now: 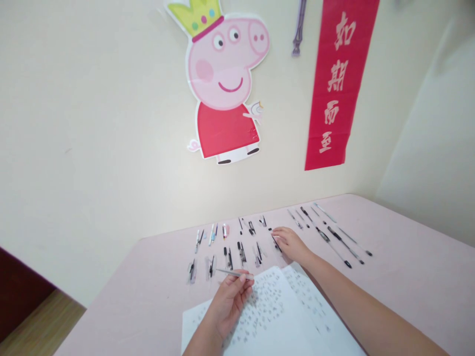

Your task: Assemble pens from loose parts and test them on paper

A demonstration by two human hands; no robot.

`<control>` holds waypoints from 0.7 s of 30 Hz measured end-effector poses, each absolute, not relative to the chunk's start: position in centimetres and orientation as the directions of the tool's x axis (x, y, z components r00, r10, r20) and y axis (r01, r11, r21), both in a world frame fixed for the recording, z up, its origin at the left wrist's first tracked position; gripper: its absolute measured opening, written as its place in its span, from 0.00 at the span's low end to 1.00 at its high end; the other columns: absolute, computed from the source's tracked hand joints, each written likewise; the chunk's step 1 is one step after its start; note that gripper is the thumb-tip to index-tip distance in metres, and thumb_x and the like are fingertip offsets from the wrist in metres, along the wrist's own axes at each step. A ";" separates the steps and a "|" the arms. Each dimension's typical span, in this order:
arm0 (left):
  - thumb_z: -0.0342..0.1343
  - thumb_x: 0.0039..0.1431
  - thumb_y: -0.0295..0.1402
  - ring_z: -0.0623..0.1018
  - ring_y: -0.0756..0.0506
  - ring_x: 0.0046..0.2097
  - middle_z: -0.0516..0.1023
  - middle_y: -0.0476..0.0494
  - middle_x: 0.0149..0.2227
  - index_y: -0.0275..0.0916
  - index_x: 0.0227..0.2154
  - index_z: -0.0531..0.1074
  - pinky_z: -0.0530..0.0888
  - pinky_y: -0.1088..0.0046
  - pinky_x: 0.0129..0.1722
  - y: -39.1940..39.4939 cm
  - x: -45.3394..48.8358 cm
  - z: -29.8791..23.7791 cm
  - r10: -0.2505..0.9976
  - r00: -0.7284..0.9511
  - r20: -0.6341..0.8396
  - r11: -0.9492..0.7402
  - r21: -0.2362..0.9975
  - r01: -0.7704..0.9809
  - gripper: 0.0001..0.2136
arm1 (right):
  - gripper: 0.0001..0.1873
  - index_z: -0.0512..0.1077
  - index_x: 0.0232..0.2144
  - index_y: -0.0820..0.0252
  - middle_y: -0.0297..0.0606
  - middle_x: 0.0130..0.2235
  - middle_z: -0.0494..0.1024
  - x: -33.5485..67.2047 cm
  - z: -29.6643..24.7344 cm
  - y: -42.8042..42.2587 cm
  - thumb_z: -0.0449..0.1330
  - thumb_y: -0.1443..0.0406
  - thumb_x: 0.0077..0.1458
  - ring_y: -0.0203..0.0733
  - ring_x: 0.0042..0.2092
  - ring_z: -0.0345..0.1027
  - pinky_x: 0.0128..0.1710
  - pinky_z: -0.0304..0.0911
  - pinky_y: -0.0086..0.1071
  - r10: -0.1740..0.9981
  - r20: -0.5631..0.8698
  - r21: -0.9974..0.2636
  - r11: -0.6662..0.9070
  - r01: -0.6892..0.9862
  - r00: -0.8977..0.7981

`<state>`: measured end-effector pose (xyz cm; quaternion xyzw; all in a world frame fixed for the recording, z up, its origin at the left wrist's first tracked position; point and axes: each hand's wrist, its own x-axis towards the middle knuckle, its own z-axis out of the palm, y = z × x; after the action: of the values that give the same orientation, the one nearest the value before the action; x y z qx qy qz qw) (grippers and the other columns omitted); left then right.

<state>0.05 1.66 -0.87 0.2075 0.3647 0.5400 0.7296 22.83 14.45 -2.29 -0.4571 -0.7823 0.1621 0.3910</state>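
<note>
Over the written sheets, my left hand [232,299] is closed on a thin pen piece [230,272], greyish with a pale, translucent right end. It lies nearly level, its narrow end pointing left. My right hand [291,243] reaches forward to the back row of pen parts, its fingers loosely bent and apart. A small black piece [270,229] is by its fingertips, and a dark, thin pen part [276,243] lies along its near side. Whether the fingers touch either cannot be made out. Beside them, a group of clear and black pen parts [259,253] rests on the table.
The pink table [148,296] meets a pale wall. Several small groups of pen parts [230,258] stand in rows left of my right hand. Long pens and refills [332,242] lie at the right. Handwritten paper sheets [289,326] are in front of me.
</note>
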 end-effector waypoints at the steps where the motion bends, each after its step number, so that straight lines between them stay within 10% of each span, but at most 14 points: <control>1: 0.59 0.51 0.23 0.77 0.52 0.31 0.77 0.43 0.29 0.32 0.30 0.72 0.75 0.80 0.32 1.7 0.1 -0.9 0.939 0.149 -0.310 0.331 0.698 -0.635 0.03 | 0.14 0.75 0.38 0.64 0.48 0.45 0.73 23.4 -2.9 15.0 0.52 0.66 0.52 0.46 0.48 0.63 0.52 0.54 0.43 0.849 0.461 -0.602 0.514 0.611 -0.260; 21: 0.58 0.51 0.22 0.77 0.52 0.31 0.77 0.42 0.29 0.31 0.31 0.72 0.75 0.79 0.32 1.7 0.1 -1.2 0.933 0.151 -0.328 0.346 0.693 -0.633 0.03 | 0.23 0.76 0.40 0.61 0.43 0.47 0.74 23.5 -5.6 19.0 0.46 0.76 0.48 0.44 0.53 0.61 0.56 0.53 0.40 0.824 0.426 -0.466 0.554 0.690 -0.375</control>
<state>0.06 1.67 -1.20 0.2016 0.3715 0.5353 0.7313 23.45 19.05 -5.61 -0.4601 -0.8223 0.1055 0.3178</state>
